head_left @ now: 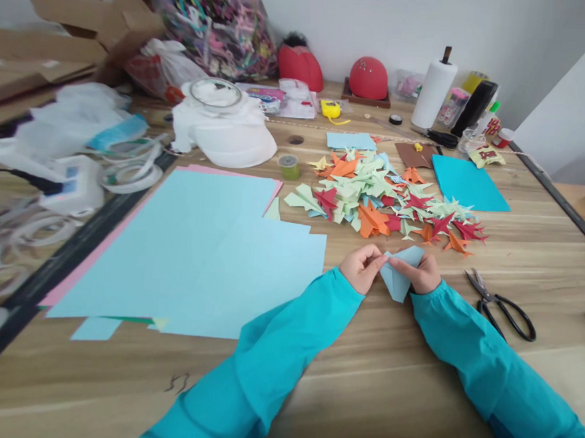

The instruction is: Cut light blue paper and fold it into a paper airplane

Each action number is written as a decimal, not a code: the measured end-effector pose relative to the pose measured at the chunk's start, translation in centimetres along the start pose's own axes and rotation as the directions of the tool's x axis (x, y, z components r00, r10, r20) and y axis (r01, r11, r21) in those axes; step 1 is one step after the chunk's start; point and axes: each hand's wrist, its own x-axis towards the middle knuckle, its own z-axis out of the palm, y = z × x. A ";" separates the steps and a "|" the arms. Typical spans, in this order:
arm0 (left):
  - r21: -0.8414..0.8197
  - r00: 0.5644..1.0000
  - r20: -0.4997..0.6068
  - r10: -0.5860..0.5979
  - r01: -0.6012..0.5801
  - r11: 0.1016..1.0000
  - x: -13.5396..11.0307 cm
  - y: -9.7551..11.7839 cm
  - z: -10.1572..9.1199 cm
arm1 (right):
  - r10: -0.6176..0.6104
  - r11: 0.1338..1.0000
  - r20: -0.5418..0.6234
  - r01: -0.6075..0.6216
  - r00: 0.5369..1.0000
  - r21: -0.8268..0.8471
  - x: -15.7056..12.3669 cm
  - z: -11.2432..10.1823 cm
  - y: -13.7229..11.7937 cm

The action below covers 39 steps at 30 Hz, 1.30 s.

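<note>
Between my two hands is a small piece of light blue paper [397, 284], folded into a pointed shape. My left hand [362, 267] pinches its left corner between thumb and fingers. My right hand [423, 273] grips the other side, the thumb lying across the paper's face. Just beyond the hands lies a heap of folded paper shapes [359, 187] in pale green, orange, red and blue. Large light blue sheets [194, 252] are spread to the left, over pink ones. Black-handled scissors [499, 305] rest to the right of my right hand, blades partly apart.
Behind the heap are a light blue paper stack [351, 141] and turquoise paper [468, 183]. A paper towel roll [434, 92], a yellow tape measure [330, 108] and a red pincushion [369, 77] stand along the back. White cables and a power strip [74, 184] crowd the left.
</note>
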 end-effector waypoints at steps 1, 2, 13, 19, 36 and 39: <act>0.013 1.000 -0.004 0.009 -0.008 1.000 0.0 0.0 0.0 | -0.006 1.000 -0.001 0.006 1.000 0.002 0.0 0.0 0.0; 0.019 1.000 -0.006 0.014 -0.014 1.000 0.0 -0.1 0.1 | -0.014 1.000 0.004 0.014 1.000 0.008 0.1 -0.1 0.1; -0.070 1.000 0.002 0.013 -0.013 0.997 0.1 -0.1 0.0 | -0.097 0.992 0.050 0.093 0.994 0.081 -0.1 0.1 -0.1; -0.052 0.999 0.044 0.023 -0.020 0.998 0.2 -0.5 -0.3 | -0.038 0.999 0.067 0.035 0.997 0.039 -0.3 0.1 -0.2; -0.059 1.000 -0.003 -0.028 0.027 0.998 0.1 -0.4 0.0 | -0.095 0.995 0.032 0.095 0.995 0.022 -0.3 0.5 -0.4; -0.078 0.999 0.007 -0.053 0.053 0.996 0.1 -0.3 0.0 | -0.054 0.997 -0.002 0.054 0.999 0.048 -0.4 0.6 -0.6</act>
